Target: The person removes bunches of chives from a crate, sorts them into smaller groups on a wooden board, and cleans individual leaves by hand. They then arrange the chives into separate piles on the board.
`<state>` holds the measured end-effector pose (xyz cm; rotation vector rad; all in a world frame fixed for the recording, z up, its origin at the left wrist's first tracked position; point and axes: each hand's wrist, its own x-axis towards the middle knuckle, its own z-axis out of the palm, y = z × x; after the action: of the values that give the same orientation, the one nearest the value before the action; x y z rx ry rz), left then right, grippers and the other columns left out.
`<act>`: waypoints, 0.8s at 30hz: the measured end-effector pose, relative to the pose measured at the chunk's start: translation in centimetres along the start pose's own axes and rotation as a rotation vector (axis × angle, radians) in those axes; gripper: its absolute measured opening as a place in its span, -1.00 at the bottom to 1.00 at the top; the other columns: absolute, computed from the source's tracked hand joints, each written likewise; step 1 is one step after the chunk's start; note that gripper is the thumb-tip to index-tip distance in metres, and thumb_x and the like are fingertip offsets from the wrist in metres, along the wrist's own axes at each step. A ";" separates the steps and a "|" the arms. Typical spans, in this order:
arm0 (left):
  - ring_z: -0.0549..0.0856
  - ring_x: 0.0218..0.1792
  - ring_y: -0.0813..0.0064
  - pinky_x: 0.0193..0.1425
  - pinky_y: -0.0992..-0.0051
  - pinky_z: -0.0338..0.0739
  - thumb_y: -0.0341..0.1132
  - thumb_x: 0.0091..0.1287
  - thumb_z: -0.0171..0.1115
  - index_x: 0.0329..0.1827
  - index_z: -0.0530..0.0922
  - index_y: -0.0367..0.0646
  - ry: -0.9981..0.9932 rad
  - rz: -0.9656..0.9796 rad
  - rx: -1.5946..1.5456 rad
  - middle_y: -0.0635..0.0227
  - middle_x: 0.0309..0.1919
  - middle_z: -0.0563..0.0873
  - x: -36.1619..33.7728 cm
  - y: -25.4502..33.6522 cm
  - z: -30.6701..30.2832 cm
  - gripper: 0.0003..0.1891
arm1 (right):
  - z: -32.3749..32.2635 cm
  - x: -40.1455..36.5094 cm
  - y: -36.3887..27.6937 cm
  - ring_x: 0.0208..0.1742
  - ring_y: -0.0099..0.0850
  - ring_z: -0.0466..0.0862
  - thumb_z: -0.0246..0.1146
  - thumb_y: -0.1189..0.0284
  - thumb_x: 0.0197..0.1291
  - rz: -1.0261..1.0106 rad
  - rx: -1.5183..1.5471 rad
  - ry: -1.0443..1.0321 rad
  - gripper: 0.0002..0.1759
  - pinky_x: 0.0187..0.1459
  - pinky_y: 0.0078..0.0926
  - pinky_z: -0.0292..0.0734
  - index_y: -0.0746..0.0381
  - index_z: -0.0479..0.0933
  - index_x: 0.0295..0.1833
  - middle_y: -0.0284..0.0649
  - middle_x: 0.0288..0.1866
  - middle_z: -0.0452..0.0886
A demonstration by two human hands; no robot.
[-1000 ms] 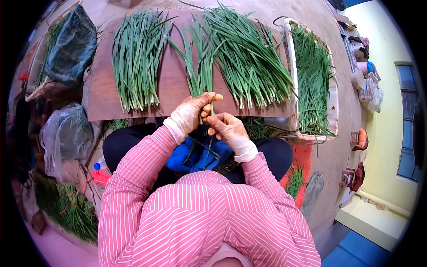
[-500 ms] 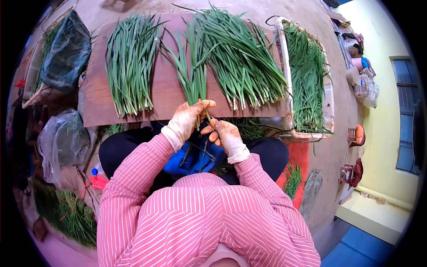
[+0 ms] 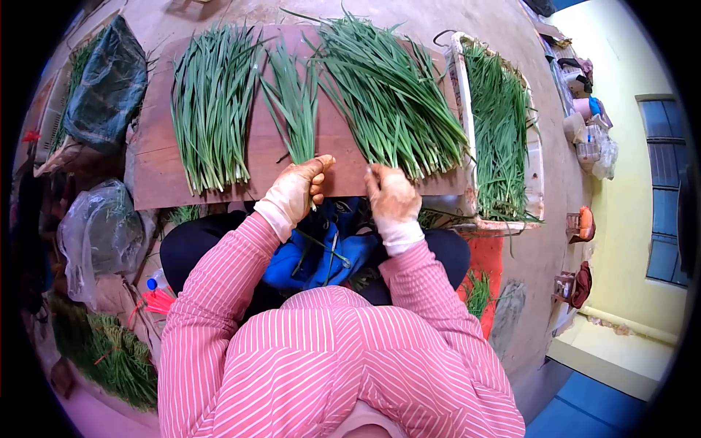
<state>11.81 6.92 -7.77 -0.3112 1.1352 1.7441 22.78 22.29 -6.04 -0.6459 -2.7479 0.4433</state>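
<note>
Between two piles of green stalks on a brown board (image 3: 164, 164), my left hand (image 3: 299, 186) is closed round the lower ends of a small bunch of green stalks (image 3: 294, 109). The bunch's leafy tops lie on the board. My right hand (image 3: 393, 191) is at the board's front edge, its fingers bent at the pale ends of the right pile (image 3: 398, 95); what its fingertips hold, if anything, is hidden. The left pile (image 3: 214, 109) lies beyond my left hand. Both hands wear pale, stained gloves.
A white crate (image 3: 537, 168) of green stalks stands right of the board. Clear plastic bags (image 3: 106, 233) and a dark green bag (image 3: 106, 91) are at the left. Blue cloth (image 3: 310, 259) lies in my lap. A tied bundle of stalks (image 3: 120, 358) is at the lower left.
My right hand has moved away from my left, up and right to the right pile. My left hand has shifted slightly left with the bunch, whose tops are now closer together.
</note>
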 end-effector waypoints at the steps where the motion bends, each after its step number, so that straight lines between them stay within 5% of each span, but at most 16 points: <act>1: 0.29 -0.63 0.73 -0.53 0.63 0.24 -0.17 0.41 0.13 -0.04 0.57 -0.15 -0.071 0.005 -0.046 0.64 -0.63 0.37 0.0 0.1 -0.2 -0.75 | 0.1 1.1 0.5 -0.17 -0.22 0.68 0.32 0.23 0.15 -0.008 -0.095 -0.061 -0.73 -0.15 -0.28 0.57 0.12 0.61 -0.09 -0.19 -0.18 0.67; 8: 0.30 -0.63 0.71 -0.53 0.62 0.27 -0.22 0.44 0.05 0.06 0.55 -0.19 -0.096 0.016 -0.060 0.62 -0.62 0.38 -0.3 0.2 -0.1 -0.72 | 1.1 4.0 2.0 -0.15 -0.19 0.68 0.32 0.13 0.13 -0.014 -0.337 -0.369 -0.64 -0.13 -0.26 0.55 0.14 0.61 -0.08 -0.16 -0.18 0.68; 11: 0.28 -0.62 0.71 -0.52 0.62 0.24 -0.19 0.44 0.05 0.12 0.53 -0.18 -0.113 -0.043 -0.051 0.62 -0.63 0.34 -0.5 0.3 0.5 -0.67 | -0.5 2.4 0.4 -0.20 -0.08 0.69 0.33 0.09 0.07 0.087 0.194 -0.419 -0.60 -0.15 -0.25 0.57 0.18 0.65 -0.13 -0.09 -0.22 0.70; 15: 0.26 -0.62 0.71 -0.52 0.62 0.16 -0.11 0.41 0.09 0.13 0.53 -0.16 -0.366 -0.038 0.010 0.64 -0.64 0.28 -0.6 0.2 0.5 -0.63 | -1.4 -0.5 -1.6 -0.53 -0.66 0.52 0.26 0.22 0.28 0.302 0.794 -0.603 -0.68 -0.48 -0.66 0.41 0.30 0.60 -0.26 -0.32 -0.50 0.63; 18: 0.16 -0.65 0.73 -0.55 0.64 0.03 -0.09 0.41 0.09 0.09 0.57 -0.07 -0.329 0.006 0.021 0.68 -0.69 0.19 -1.0 0.3 0.9 -0.67 | -3.2 -0.5 -1.1 -0.56 -0.71 0.47 0.23 0.20 0.30 0.586 1.085 -0.667 -0.68 -0.54 -0.74 0.31 0.28 0.60 -0.23 -0.35 -0.46 0.65; 22: 0.18 -0.67 0.73 -0.56 0.64 0.05 -0.10 0.41 0.10 0.09 0.57 -0.09 -0.289 -0.032 0.002 0.68 -0.70 0.21 -0.7 0.1 0.6 -0.67 | -3.4 -1.0 -0.7 -0.54 -0.74 0.46 0.23 0.15 0.31 0.615 1.162 -0.654 -0.65 -0.54 -0.81 0.27 0.26 0.59 -0.22 -0.33 -0.39 0.68; 24: 0.22 -0.68 0.73 -0.57 0.63 0.07 -0.12 0.40 0.12 0.09 0.57 -0.11 -0.269 -0.050 0.056 0.66 -0.71 0.24 -0.9 0.2 0.8 -0.67 | -3.4 -0.8 -2.1 -0.50 -0.65 0.54 0.28 0.03 0.23 0.487 0.930 -0.745 -0.55 -0.47 -0.68 0.41 0.27 0.59 -0.29 -0.35 -0.41 0.70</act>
<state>12.31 6.99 -6.66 -0.0669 0.9712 1.6506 23.80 20.88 -2.34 -0.9801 -2.4235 2.2567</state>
